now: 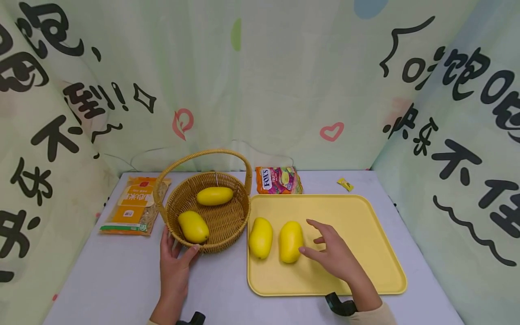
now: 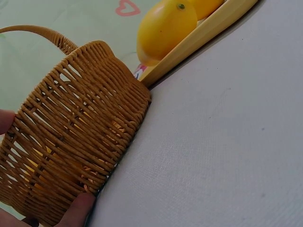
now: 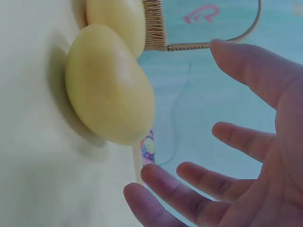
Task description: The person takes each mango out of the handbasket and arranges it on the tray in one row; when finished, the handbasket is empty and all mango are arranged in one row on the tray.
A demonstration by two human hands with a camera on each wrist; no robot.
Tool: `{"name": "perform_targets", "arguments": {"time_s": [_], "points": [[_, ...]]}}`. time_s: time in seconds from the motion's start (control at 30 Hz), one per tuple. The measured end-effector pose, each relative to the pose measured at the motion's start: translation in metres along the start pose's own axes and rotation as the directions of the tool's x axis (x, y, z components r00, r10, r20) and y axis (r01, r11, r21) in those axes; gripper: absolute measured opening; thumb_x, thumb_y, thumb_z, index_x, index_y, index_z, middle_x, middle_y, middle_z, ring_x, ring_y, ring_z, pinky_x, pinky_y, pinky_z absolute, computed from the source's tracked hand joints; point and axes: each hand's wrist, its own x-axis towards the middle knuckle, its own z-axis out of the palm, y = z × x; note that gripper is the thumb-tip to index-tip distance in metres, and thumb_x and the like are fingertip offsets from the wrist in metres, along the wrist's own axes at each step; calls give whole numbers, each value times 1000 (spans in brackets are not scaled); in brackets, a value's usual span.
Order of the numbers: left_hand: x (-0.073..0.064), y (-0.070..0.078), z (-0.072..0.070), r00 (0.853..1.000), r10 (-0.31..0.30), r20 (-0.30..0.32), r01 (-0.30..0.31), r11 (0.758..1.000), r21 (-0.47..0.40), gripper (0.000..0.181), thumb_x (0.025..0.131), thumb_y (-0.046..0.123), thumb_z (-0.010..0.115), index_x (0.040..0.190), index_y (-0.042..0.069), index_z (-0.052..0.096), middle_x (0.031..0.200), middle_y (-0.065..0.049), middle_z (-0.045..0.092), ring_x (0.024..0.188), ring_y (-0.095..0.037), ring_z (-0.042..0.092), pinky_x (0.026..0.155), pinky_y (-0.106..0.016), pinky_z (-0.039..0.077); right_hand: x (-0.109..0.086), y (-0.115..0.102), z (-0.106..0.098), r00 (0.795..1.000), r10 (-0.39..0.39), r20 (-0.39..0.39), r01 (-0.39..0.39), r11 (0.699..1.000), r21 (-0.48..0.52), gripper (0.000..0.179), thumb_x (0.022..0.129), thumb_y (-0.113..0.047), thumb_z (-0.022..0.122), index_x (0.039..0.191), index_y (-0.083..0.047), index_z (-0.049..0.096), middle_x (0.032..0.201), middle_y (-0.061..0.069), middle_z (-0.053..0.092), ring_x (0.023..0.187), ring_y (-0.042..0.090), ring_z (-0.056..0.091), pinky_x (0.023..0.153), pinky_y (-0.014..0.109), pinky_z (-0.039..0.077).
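Observation:
A wicker basket (image 1: 227, 228) with a tall handle stands left of centre, with two yellow mangoes, one towards the back (image 1: 214, 196) and one at the front left (image 1: 193, 227). My left hand (image 1: 174, 266) grips its near left side; in the left wrist view, fingertips (image 2: 78, 210) press low on the weave (image 2: 80, 127). Two more mangoes, a left one (image 1: 261, 238) and a right one (image 1: 290, 242), lie on a yellow tray (image 1: 345, 275). Beside the right mango hovers my right hand (image 1: 335, 255), fingers spread and holding nothing; the right wrist view shows a gap between it and the nearer mango (image 3: 109, 85).
Left of the basket lies an orange bag of grain (image 1: 132, 207). Behind the tray are a FOX'S candy bag (image 1: 278, 180) and a small yellow wrapped candy (image 1: 345, 184). A printed curtain (image 1: 284, 90) encloses the back and sides of the white table (image 1: 122, 280).

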Motion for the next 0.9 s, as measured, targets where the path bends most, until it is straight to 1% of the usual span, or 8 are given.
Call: {"name": "perform_targets", "arguments": {"time_s": [0.07, 0.23, 0.33, 0.4, 0.5, 0.6, 0.73, 0.9], "points": [[1, -1, 0, 1000, 0, 1, 0, 1000, 0, 115, 93, 0, 75, 166, 52, 3, 180, 5, 6, 163, -28, 22, 104, -32, 55, -5, -1, -3, 1000, 17, -16, -16, 999, 36, 79, 93, -43, 81, 159, -18, 46, 158, 22, 46, 122, 36, 65, 90, 44, 66], [2, -2, -1, 1000, 3, 2, -3, 1000, 0, 116, 93, 1, 76, 166, 52, 2, 180, 6, 6, 163, -28, 22, 104, -32, 55, -12, -4, -8, 997, 71, -44, -65, 990, 127, 71, 93, -47, 80, 153, -21, 52, 154, 17, 54, 121, 30, 65, 89, 37, 63], [2, -2, -1, 1000, 4, 3, -4, 1000, -4, 116, 93, 1, 76, 166, 53, 3, 180, 6, 6, 163, -28, 22, 103, -31, 55, -14, -6, -7, 994, 101, -44, -89, 973, 215, 63, 95, -44, 78, 147, -18, 55, 149, 14, 58, 117, 25, 65, 88, 30, 61], [2, -2, -1, 1000, 3, 3, -3, 1000, -3, 116, 93, 0, 76, 166, 53, 3, 180, 5, 6, 163, -28, 22, 103, -30, 55, -15, -8, -6, 994, 99, -41, -83, 952, 294, 58, 96, -40, 78, 144, -14, 56, 146, 16, 59, 112, 23, 66, 86, 26, 62], [1, -2, -1, 1000, 4, 0, -4, 1000, -4, 115, 93, 0, 75, 166, 52, 4, 180, 4, 7, 163, -29, 22, 103, -29, 56, -15, -12, -3, 998, 56, -36, -37, 917, 397, 51, 99, -30, 76, 141, -8, 56, 143, 22, 57, 106, 22, 66, 83, 25, 65], [1, -2, -1, 1000, 6, -3, -6, 1000, -6, 115, 93, -1, 74, 167, 51, 4, 180, 3, 7, 163, -30, 22, 102, -28, 56, -11, -16, -1, 1000, 0, -31, 14, 888, 459, 47, 100, -22, 73, 139, -3, 56, 141, 27, 56, 103, 21, 67, 82, 28, 67], [1, -1, 0, 1000, 8, -2, -8, 1000, -12, 114, 93, -2, 74, 167, 50, 5, 180, 2, 6, 163, -30, 21, 101, -27, 57, -1, -24, 3, 998, -68, -10, 64, 871, 487, 46, 101, -18, 72, 140, -2, 54, 142, 29, 55, 104, 23, 66, 82, 30, 67], [1, -1, 0, 1000, 0, 0, 0, 1000, -12, 115, 93, -2, 74, 167, 51, 4, 180, 2, 6, 163, -30, 20, 103, -30, 56, 11, -37, 6, 987, -159, 14, 130, 857, 499, 49, 98, -15, 75, 142, -9, 54, 144, 24, 54, 114, 34, 65, 82, 34, 68]]}}
